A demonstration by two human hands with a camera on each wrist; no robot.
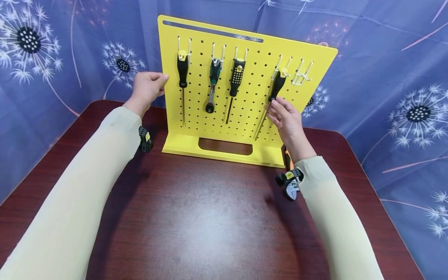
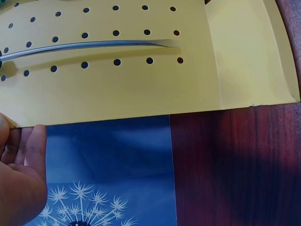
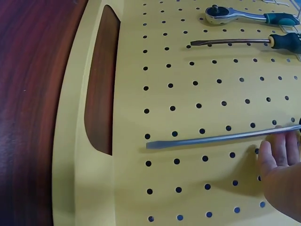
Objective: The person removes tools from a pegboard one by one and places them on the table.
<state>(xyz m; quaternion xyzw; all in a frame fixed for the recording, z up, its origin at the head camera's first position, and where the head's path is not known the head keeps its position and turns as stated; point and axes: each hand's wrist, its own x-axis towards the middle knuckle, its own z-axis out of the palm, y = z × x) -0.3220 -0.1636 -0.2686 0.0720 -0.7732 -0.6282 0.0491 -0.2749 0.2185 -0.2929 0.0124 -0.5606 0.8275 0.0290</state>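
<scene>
A yellow pegboard stands on the table with tools hanging from its hooks. My left hand pinches the board's left edge between thumb and fingers. At the right side, my right hand holds a long flat-blade screwdriver with a black handle, its fingers at the shaft just below the handle. That screwdriver hangs slanted, its handle top at a hook; its blade lies close over the board in the right wrist view. Another black-handled screwdriver hangs beside my left hand, its shaft showing in the left wrist view.
Between these hang a ratchet wrench and a screwdriver with a yellow-dotted handle. A pair of white hooks sits at the board's upper right. An adjustable wrench lies on the table under my right wrist. A dandelion-print curtain surrounds the table.
</scene>
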